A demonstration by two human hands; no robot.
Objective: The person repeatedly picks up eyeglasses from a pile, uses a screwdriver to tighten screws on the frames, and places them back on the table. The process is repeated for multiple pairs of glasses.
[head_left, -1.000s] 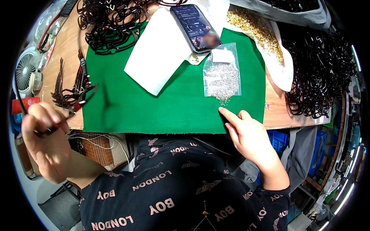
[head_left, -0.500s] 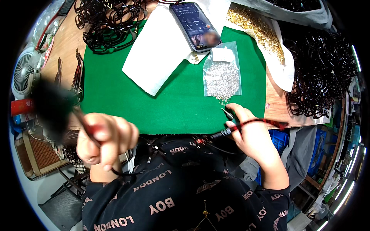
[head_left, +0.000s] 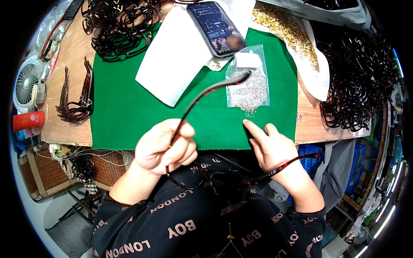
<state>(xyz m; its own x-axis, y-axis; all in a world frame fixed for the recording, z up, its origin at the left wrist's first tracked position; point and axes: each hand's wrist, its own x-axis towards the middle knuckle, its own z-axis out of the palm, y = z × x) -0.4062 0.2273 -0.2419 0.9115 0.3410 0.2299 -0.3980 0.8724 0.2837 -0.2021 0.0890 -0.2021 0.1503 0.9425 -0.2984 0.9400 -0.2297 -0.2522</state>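
My left hand [head_left: 167, 146], at the front edge of the green mat, is closed around an eyeglasses frame [head_left: 189, 105] with dark, reddish-mottled temples. One temple rises over the mat, its curved tip in front of a clear bag of tiny silver screws [head_left: 248, 86]. The rim hangs below, against my shirt, and the other temple [head_left: 297, 161] crosses my right wrist. My right hand [head_left: 273, 148] stretches its index finger toward a few screws [head_left: 249, 114] spilled at the bag's mouth. Its other fingers are curled, and what they hold, if anything, is hidden.
A phone [head_left: 216, 30] lies on white paper [head_left: 165, 77]. Gold-coloured small parts [head_left: 288, 32] fill a white sheet at the back right. Dark frames pile up at the back left [head_left: 122, 34] and right [head_left: 359, 81]. Several temples [head_left: 77, 101] lie left, near a fan [head_left: 26, 84].
My left hand has moved right and lower, swinging the raised temple from the far left to over the mat. The metal tool tip at my right fingers has gone from sight.
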